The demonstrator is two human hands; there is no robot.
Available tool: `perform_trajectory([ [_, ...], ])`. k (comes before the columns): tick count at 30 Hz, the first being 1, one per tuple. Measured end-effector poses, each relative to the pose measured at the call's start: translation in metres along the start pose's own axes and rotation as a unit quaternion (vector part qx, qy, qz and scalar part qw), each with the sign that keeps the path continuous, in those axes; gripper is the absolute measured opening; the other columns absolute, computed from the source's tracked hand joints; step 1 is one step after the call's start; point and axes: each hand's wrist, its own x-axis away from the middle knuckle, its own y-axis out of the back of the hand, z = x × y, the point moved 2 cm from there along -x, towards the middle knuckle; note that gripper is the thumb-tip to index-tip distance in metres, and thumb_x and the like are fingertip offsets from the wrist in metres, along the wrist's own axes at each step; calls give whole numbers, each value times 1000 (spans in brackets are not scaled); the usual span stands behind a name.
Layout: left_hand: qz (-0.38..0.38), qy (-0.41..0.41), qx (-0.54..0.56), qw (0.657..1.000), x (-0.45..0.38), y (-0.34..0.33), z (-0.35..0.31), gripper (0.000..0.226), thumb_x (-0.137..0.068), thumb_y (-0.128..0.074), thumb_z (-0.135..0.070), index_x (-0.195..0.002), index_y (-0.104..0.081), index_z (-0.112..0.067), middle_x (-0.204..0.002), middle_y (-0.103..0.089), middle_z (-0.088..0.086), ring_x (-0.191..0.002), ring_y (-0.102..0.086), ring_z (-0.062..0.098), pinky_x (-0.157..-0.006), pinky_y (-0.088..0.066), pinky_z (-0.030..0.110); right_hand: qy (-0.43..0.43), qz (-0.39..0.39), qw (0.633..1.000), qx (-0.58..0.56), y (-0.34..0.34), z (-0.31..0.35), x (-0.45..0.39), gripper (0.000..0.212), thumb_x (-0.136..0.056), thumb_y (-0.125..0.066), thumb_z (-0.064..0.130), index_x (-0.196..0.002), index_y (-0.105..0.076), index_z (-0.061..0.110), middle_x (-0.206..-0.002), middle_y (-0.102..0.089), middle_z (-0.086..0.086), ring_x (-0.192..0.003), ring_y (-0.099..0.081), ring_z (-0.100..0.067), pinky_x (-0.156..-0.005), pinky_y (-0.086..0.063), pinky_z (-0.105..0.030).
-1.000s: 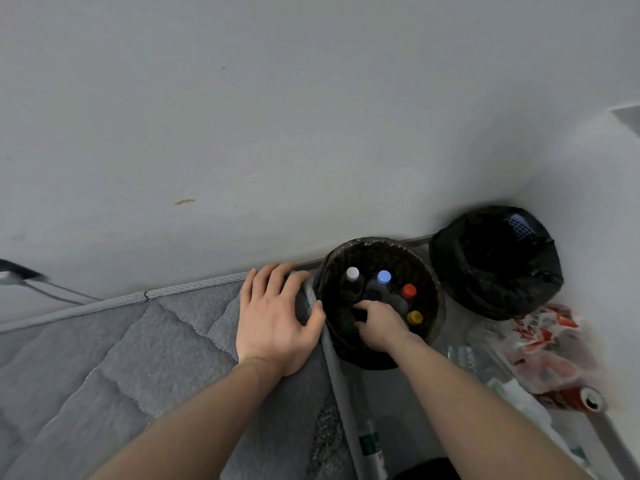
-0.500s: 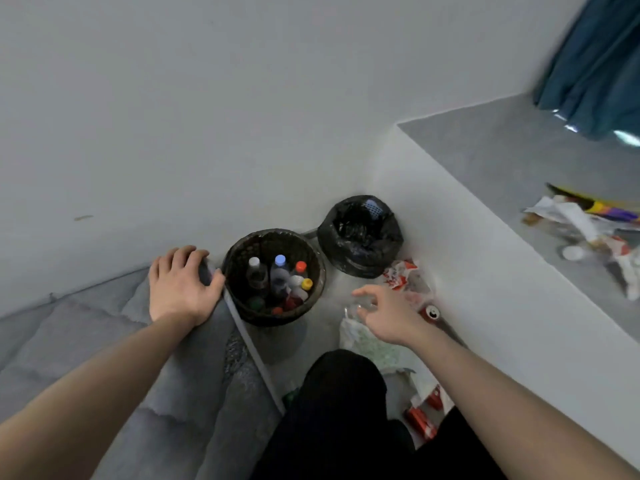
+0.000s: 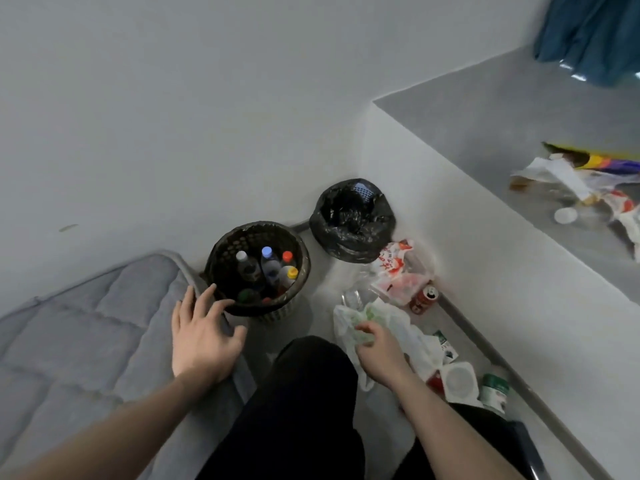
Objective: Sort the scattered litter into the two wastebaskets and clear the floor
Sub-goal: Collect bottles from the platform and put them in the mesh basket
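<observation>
A white plastic bag [image 3: 398, 327] on the floor was gripped by the right hand [image 3: 379, 351]; the left hand [image 3: 202, 336], fingers spread wide, was held near the bottle-filled wastebasket [image 3: 258, 268].

The light is dim, flat and cool, leaving the white wall [image 3: 173, 98] grey. Shadows are soft and weak, darkest inside the wastebaskets [image 3: 258, 268]. A small glare streak shows on the blue curtain [image 3: 588, 32] at upper right. Wide-angle distortion bends straight lines near the edges. The whole frame looks soft, the floor litter [image 3: 398, 275] smeared and lacking fine detail.
</observation>
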Motion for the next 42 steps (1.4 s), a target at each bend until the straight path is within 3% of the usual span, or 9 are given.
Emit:
perform_trajectory([
  [11,27,24,-57,998,-21,4,-7,47,-72,-55,-42,-116,-68,-33,-158,-41,-3,-154,-14,31,-124,-13,51,-88,63,993,-49,-3,-42,-68,35,-92,-58,14,-122,-60,30,-102,-63,11,-71,-61,-2,-55,-41,-13],
  [14,83,-144,-154,974,-34,-1,-26,50,-71,-61,-33,-119,-67,-24,-155,-43,7,-151,-25,33,-125,-8,55,-113,78,990,-11,4,-65,-54,37,-86,-62,9,-121,-63,21,-110,-67,-1,-83,-65,-10,-69,-47,-21],
  [17,246,-259,-185,916,-34,-42,-78,50,-72,-63,-33,-120,-64,-19,-142,-50,10,-140,-40,35,-122,-18,55,-128,89,987,36,14,-83,-37,41,-81,-60,1,-119,-68,14,-110,-70,-7,-100,-65,-25,-79,-43,-26],
  [21,406,23,-1,914,18,-139,-134,30,-91,-55,-30,-117,-66,-21,-129,-52,4,-121,-51,27,-104,-42,35,-131,100,983,76,24,-107,-31,36,-83,-58,-2,-115,-67,12,-104,-60,0,-103,-59,-21,-83,-36,-23],
  [25,453,222,97,858,89,-250,-126,33,-91,-56,-28,-120,-69,-18,-132,-63,6,-125,-54,26,-104,-42,26,-133,110,981,88,17,-150,-42,37,-84,-63,7,-115,-66,26,-109,-63,6,-101,-61,-13,-83,-39,-25],
  [30,500,401,161,751,132,-323,-108,64,-86,-65,-21,-148,-48,-23,-163,-26,9,-150,-25,29,-121,-26,30,-137,120,979,91,3,-200,-63,39,-89,-61,12,-122,-62,32,-123,-61,6,-89,-59,0,-74,-41,-21],
  [34,488,436,207,727,133,-354,-98,80,-76,-71,-25,-152,-45,-21,-159,-36,7,-140,-44,27,-114,-41,30,-139,123,978,96,-5,-217,-74,41,-89,-60,15,-124,-61,36,-131,-61,4,-97,-60,-3,-75,-43,-20],
  [38,457,390,216,770,111,-331,-110,59,-89,-61,-17,-147,-50,-20,-146,-53,7,-125,-58,28,-102,-49,29,-159,117,977,84,2,-206,-69,43,-87,-59,12,-125,-62,32,-131,-61,4,-91,-60,-4,-71,-44,-14],
  [42,478,293,172,810,86,-252,-136,57,-89,-60,-25,-145,-49,-27,-142,-50,11,-122,-55,29,-97,-47,30,-191,98,975,57,35,-158,-32,42,-83,-59,11,-121,-64,27,-129,-63,3,-117,-60,-16,-97,-46,-30],
])
